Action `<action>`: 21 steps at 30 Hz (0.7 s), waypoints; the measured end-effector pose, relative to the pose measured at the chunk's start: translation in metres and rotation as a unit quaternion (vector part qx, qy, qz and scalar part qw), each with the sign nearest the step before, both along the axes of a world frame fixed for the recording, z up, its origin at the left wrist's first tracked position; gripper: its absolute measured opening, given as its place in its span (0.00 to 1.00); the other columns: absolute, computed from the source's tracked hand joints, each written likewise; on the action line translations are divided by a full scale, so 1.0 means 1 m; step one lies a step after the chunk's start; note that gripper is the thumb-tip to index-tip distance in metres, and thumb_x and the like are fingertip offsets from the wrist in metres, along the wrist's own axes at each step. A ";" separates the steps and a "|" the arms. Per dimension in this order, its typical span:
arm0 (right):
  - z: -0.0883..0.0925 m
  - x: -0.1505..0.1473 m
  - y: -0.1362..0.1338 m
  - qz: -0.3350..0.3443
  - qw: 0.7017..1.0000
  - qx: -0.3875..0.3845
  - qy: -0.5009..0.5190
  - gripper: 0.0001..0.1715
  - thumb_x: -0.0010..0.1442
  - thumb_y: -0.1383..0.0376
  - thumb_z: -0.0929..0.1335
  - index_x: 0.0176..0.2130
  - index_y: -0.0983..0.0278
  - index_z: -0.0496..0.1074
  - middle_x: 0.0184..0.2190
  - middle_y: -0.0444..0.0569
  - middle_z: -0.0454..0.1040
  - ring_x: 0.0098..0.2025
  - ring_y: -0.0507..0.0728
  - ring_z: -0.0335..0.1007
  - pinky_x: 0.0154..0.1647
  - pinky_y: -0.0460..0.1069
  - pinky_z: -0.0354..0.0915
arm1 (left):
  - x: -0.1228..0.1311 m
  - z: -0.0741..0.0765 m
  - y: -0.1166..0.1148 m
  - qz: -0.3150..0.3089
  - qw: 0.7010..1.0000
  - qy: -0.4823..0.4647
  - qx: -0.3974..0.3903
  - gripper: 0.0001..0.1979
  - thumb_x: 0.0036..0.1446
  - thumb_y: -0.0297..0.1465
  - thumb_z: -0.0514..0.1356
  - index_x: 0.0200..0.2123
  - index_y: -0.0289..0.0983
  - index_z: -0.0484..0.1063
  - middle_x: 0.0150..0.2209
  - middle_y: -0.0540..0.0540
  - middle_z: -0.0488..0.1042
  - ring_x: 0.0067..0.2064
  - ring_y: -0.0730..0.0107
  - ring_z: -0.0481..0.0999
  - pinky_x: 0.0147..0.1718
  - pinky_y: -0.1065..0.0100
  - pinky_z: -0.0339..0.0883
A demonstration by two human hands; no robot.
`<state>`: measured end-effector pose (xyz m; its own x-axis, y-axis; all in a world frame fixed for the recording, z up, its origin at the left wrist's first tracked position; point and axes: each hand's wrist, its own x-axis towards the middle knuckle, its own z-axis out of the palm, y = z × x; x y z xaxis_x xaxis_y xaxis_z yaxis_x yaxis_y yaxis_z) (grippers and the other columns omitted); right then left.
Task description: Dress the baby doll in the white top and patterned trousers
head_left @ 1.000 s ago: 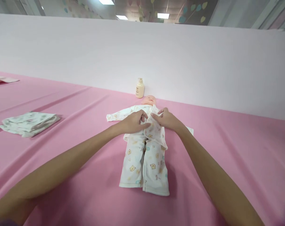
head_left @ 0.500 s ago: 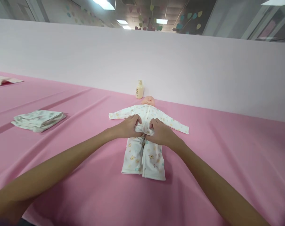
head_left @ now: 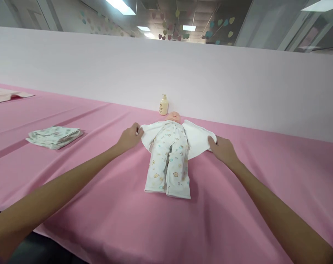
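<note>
A baby doll lies on its back on the pink cover, its head [head_left: 173, 117] pointing away from me. It wears white patterned pants [head_left: 169, 161], pulled up high over the body. The front of its white top [head_left: 197, 137] is spread open like two wings, showing the plain white inside. My left hand [head_left: 130, 137] pinches the edge of the left flap. Out at the right, my right hand [head_left: 223, 148] grips the corner of the other flap. The doll's sleeves are mostly hidden beneath the flaps.
A cream pump bottle [head_left: 163, 105] stands behind the doll's head, near the white wall [head_left: 238, 84]. Folded patterned cloth [head_left: 55, 136] lies at the left on the pink cover [head_left: 105, 216]. A pale pink cloth [head_left: 6, 94] is at the far left.
Both hands have moved apart from the doll's waist, drawing the top's two front flaps outward. The pants' upper part now shows. The view has shifted slightly.
</note>
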<state>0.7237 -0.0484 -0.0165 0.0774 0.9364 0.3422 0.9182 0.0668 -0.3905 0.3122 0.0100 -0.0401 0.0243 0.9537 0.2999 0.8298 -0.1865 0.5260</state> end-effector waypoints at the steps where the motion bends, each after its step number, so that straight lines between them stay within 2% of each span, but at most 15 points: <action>1: -0.006 0.019 -0.003 -0.031 0.999 -0.034 0.005 0.23 0.71 0.53 0.58 0.27 0.59 0.60 0.26 0.50 0.72 0.29 0.58 0.65 0.31 0.52 0.55 | -0.013 -0.006 0.003 0.026 0.999 -0.006 -0.021 0.11 0.70 0.42 0.50 0.39 0.43 0.62 0.34 0.46 0.77 0.35 0.56 0.77 0.34 0.62 0.62; 3: -0.022 0.047 -0.010 -0.038 0.994 -0.106 -0.002 0.22 0.69 0.52 0.60 0.25 0.58 0.60 0.24 0.49 0.71 0.28 0.59 0.65 0.31 0.52 0.55 | -0.035 -0.021 0.007 0.055 0.997 0.008 -0.063 0.11 0.69 0.42 0.50 0.37 0.43 0.62 0.37 0.44 0.79 0.39 0.54 0.79 0.36 0.61 0.65; 5: -0.042 0.062 -0.016 -0.019 0.992 -0.125 -0.002 0.24 0.68 0.49 0.60 0.25 0.58 0.58 0.25 0.48 0.71 0.29 0.59 0.66 0.32 0.52 0.57 | -0.047 -0.035 0.007 0.064 0.994 0.024 -0.086 0.11 0.68 0.42 0.50 0.36 0.43 0.62 0.38 0.43 0.80 0.40 0.52 0.79 0.38 0.60 0.65; 7: -0.061 0.065 -0.018 -0.003 0.995 -0.105 -0.001 0.25 0.69 0.47 0.59 0.26 0.58 0.57 0.27 0.48 0.72 0.31 0.59 0.67 0.34 0.52 0.59 | -0.049 -0.045 0.004 0.064 0.994 0.037 -0.087 0.12 0.67 0.43 0.50 0.36 0.43 0.62 0.37 0.42 0.80 0.40 0.51 0.79 0.39 0.59 0.66; 10: -0.077 0.063 -0.019 0.008 0.998 -0.055 -0.012 0.25 0.69 0.46 0.60 0.28 0.58 0.56 0.27 0.47 0.70 0.31 0.59 0.65 0.35 0.53 0.59 | -0.045 -0.050 -0.001 0.056 0.993 0.071 -0.071 0.12 0.67 0.44 0.50 0.37 0.43 0.63 0.37 0.42 0.80 0.39 0.49 0.79 0.42 0.57 0.67; 16: -0.078 0.063 -0.025 0.010 0.999 -0.033 0.021 0.23 0.67 0.45 0.64 0.30 0.56 0.57 0.27 0.46 0.70 0.30 0.60 0.64 0.34 0.54 0.60 | -0.045 -0.048 -0.009 0.049 0.992 0.109 -0.048 0.13 0.68 0.43 0.50 0.40 0.42 0.65 0.38 0.40 0.81 0.40 0.47 0.80 0.47 0.53 0.67; 19: -0.078 0.063 -0.027 0.012 0.998 -0.029 0.053 0.15 0.65 0.49 0.66 0.39 0.57 0.66 0.32 0.47 0.74 0.34 0.61 0.69 0.38 0.55 0.64 | -0.049 -0.048 -0.014 0.054 0.992 0.105 -0.034 0.12 0.67 0.42 0.52 0.42 0.41 0.66 0.40 0.40 0.82 0.43 0.47 0.80 0.52 0.51 0.66; 21: -0.079 0.063 -0.028 0.019 0.998 -0.013 0.065 0.17 0.64 0.52 0.66 0.48 0.59 0.68 0.36 0.49 0.77 0.37 0.61 0.72 0.42 0.56 0.67 | -0.051 -0.048 -0.017 0.051 0.994 0.092 -0.026 0.11 0.66 0.41 0.54 0.44 0.41 0.66 0.41 0.39 0.82 0.45 0.47 0.80 0.54 0.50 0.65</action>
<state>0.7862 -0.0765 -0.0960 0.0845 0.9482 0.3063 0.8562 0.0881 -0.5090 0.2609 -0.0070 -0.0885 -0.0241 0.9680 0.2499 0.9262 -0.0725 0.3701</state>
